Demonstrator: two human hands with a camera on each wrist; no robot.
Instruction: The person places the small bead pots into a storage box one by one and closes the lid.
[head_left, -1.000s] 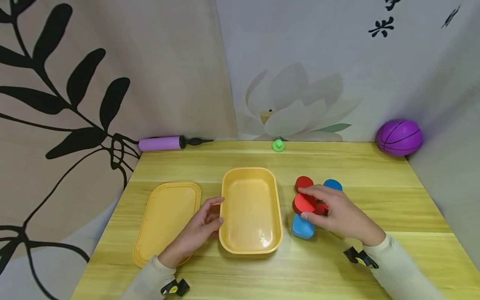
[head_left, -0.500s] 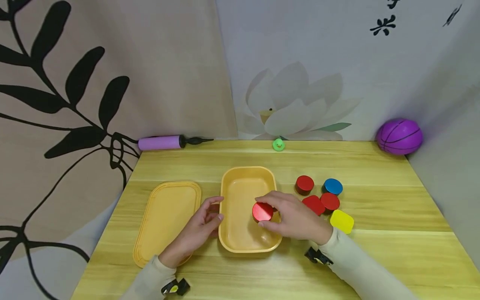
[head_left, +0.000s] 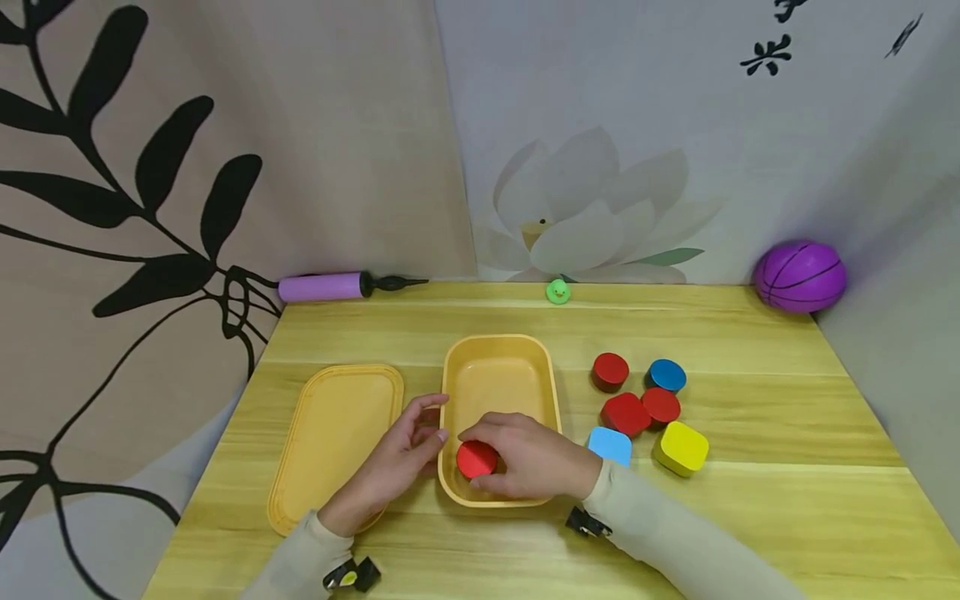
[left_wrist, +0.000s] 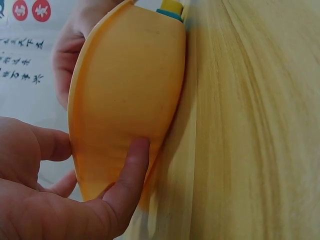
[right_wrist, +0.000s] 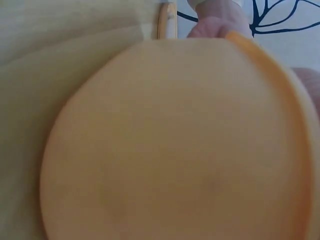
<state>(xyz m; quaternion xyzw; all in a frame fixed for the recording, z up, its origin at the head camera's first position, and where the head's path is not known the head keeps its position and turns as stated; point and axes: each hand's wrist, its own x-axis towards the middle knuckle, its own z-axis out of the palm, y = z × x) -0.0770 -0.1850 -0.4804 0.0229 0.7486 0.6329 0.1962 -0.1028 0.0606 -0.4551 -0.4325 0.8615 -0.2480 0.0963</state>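
My right hand (head_left: 528, 454) pinches a round red block (head_left: 477, 459) between thumb and fingers, low inside the front left of a yellow rectangular box (head_left: 499, 339). How far the block rests on the box floor cannot be told. At the box's left side, my left hand (head_left: 397, 457) touches the outer wall and rim. In the left wrist view, a fingertip (left_wrist: 142, 145) lies against the box wall (left_wrist: 125, 85). The box's outside fills most of the right wrist view, hiding the red block and the right fingers.
Right of the box lie several loose blocks: red (head_left: 626, 414), blue (head_left: 667, 376), light blue (head_left: 610, 445) and yellow (head_left: 682, 448). A yellow lid (head_left: 337, 442) lies to the left. Along the back are a purple pump (head_left: 321, 287), a green toy (head_left: 558, 291) and a purple ball (head_left: 800, 277).
My right hand has carried the round red block from the pile leftward and down into the box's front left corner. The left hand has stayed at the box's side.
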